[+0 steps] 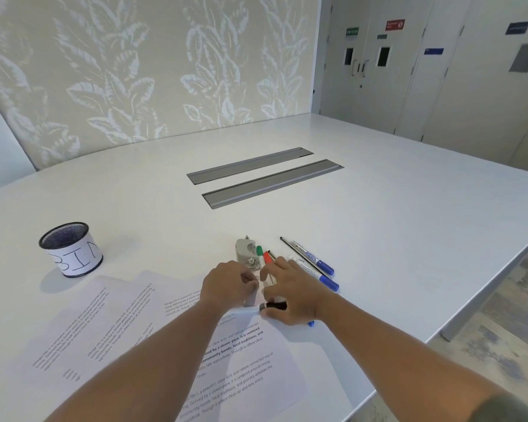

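Black-capped marker (274, 306) lies on the printed sheets (256, 357) beneath the right hand (290, 295), whose loose fingers only touch it, while the left hand (229, 284) curls beside, grip unclear, so a push could roll it away.

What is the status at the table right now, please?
Right hand on black-capped marker, grip unclear. Left hand curled, contents hidden. Loose markers and grey desk tool crowded just beyond.
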